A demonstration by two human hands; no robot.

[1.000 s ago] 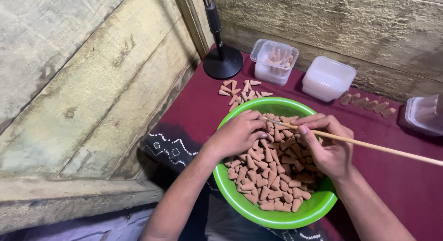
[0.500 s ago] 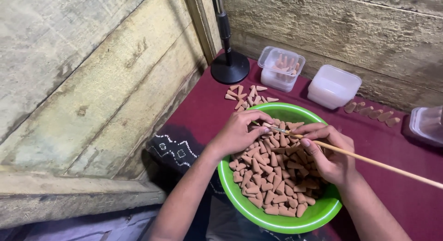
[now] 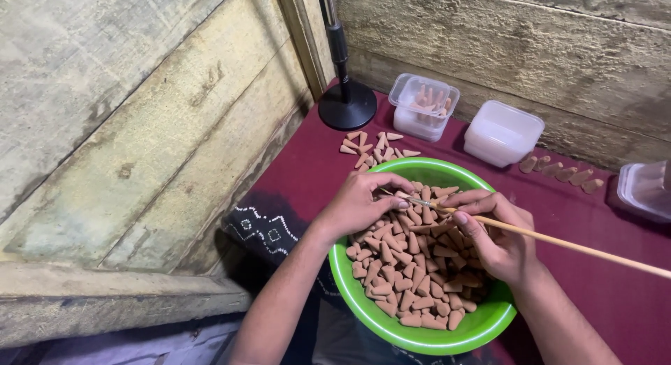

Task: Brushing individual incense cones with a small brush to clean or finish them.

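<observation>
Over the round green plastic bowl (image 3: pixel 482 322) of small brown clay-like cones (image 3: pixel 409 267), the right hand (image 3: pixel 498 234) pinches a thin wooden stick (image 3: pixel 580 249); the left hand (image 3: pixel 363 203) closes its fingertips by the stick's tip, seemingly threading a cone; steadiness matters next.

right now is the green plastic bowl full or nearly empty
Fairly full: the round green plastic bowl holds a heap of small brown cone-shaped pieces covering its bottom.
</observation>
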